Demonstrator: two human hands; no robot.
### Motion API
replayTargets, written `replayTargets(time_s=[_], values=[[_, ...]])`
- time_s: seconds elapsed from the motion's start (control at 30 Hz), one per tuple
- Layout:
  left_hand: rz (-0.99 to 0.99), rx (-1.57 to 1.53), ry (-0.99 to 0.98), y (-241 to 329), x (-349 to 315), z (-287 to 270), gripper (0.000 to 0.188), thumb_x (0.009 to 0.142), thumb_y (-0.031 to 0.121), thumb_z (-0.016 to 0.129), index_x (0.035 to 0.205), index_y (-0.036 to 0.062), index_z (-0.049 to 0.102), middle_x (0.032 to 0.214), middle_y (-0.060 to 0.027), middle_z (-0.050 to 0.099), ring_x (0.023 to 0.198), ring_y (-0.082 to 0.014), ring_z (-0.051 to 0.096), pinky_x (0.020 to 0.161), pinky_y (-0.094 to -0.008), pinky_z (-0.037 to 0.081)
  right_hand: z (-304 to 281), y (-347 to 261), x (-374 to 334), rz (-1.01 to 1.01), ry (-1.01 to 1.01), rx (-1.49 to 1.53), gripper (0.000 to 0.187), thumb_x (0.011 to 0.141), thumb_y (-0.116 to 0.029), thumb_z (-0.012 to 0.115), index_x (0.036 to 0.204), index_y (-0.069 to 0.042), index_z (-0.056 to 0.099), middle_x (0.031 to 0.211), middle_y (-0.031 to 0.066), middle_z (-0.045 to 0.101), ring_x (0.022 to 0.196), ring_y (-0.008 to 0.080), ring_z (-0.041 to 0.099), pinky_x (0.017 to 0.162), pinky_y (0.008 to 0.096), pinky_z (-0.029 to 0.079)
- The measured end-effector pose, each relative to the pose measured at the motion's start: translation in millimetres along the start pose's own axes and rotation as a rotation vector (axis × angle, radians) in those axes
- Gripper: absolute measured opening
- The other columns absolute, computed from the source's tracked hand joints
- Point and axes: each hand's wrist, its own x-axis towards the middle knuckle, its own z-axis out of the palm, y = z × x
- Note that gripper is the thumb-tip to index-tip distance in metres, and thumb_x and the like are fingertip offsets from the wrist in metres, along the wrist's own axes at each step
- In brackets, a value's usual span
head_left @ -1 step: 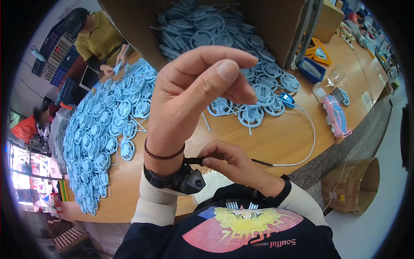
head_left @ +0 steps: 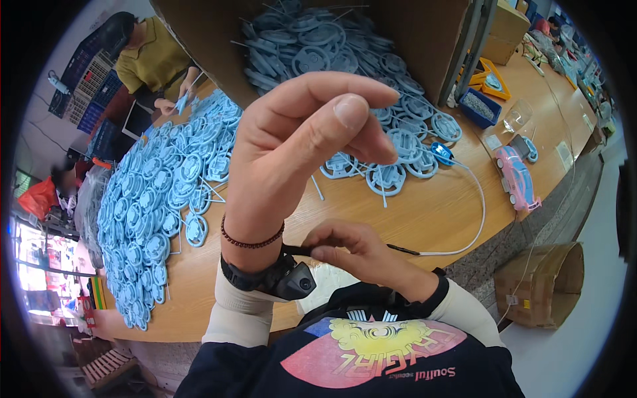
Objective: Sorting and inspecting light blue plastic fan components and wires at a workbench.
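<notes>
My left hand [head_left: 292, 139] is raised above the table, fingers loosely bent and thumb apart from the fingertips, holding nothing. Around its wrist are a dark beaded bracelet [head_left: 253, 245] and, lower down, a black strap carrying a small black camera [head_left: 297, 282]. My right hand [head_left: 355, 251] is closed by that wrist, pinching the loose end of the black strap [head_left: 296, 250] between thumb and fingers. Behind my left hand lie light-blue round plastic parts [head_left: 386, 178], partly hidden by it.
A large heap of light-blue parts [head_left: 156, 192] covers the table's left. More fill a cardboard box [head_left: 438, 50] at the back. At right are a blue bin [head_left: 480, 109], a pink toy car [head_left: 514, 178] and a white cable [head_left: 483, 212]. A co-worker [head_left: 156, 56] handles a part at far left.
My left hand has shifted very slightly downward. My right hand keeps its pinch on the strap. The co-worker's hands have moved a little.
</notes>
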Motion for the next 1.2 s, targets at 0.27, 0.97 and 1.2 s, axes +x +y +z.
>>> replayTargets(time_s=[0.27,0.97,1.2], values=[[0.135,-0.185,-0.145,13,-6,0,0.034,0.096,0.02,0.03,0.113,-0.0055,0.043,0.069,-0.0058,0.051,0.061,-0.0204,0.056,0.06,-0.0333,0.048,14,-10,27,0.314,-0.02,0.194,0.025,0.087,-0.029,0.055,0.087,-0.004,0.058,0.079,0.0006,0.058,0.071,0.0075,0.052,0.063,0.0217,0.043],[0.559,0.604,0.171,33,-11,-1,0.03,0.092,0.016,0.042,0.101,-0.0103,0.052,0.066,-0.0118,0.058,0.061,-0.0182,0.057,0.061,-0.0304,0.049,40,-22,44,0.379,-0.066,0.246,0.018,0.078,-0.019,0.059,0.085,-0.005,0.048,0.067,0.0011,0.051,0.059,0.0075,0.047,0.052,0.0201,0.037],[0.572,0.605,0.034,34,-11,8,0.029,0.092,0.017,0.042,0.097,-0.0089,0.053,0.063,-0.0123,0.057,0.056,-0.0181,0.056,0.056,-0.0307,0.05,27,-14,49,0.445,-0.168,0.482,0.02,0.083,-0.025,0.057,0.084,-0.006,0.054,0.068,-0.0015,0.049,0.058,0.007,0.043,0.053,0.0197,0.034]])
